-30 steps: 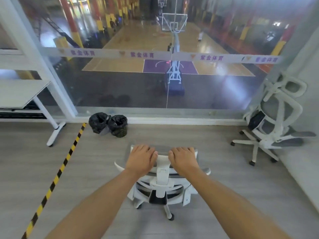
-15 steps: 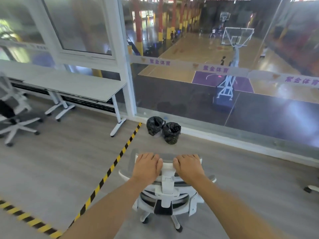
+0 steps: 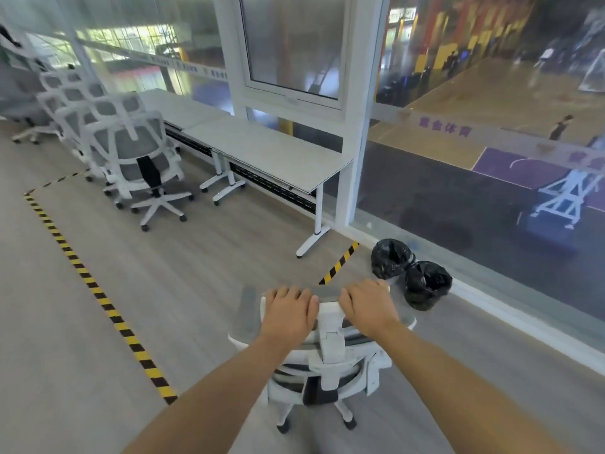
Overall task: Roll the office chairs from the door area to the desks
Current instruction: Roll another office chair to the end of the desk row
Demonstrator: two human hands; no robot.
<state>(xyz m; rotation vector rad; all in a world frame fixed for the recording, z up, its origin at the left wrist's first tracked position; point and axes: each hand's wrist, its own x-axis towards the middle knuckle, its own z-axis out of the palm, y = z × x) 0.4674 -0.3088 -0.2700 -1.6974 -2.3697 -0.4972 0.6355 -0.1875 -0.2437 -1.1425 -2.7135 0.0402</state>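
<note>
We hold the chair (image 3: 332, 342) by its headrest (image 3: 327, 291)
Our left hand (image 3: 289, 311) and right hand (image 3: 368, 306) lie side by side on the grey headrest, fingers curled over its front edge and gripping it. The white chair stands on the wood floor (image 3: 196, 290) just in front of us, its back towards us, near the yellow-black tape (image 3: 109, 309) and two black bins (image 3: 425, 285) by the glass wall. The tables (image 3: 271, 152) line the window well apart from it, with a row of chairs (image 3: 134, 149) beside them
</note>
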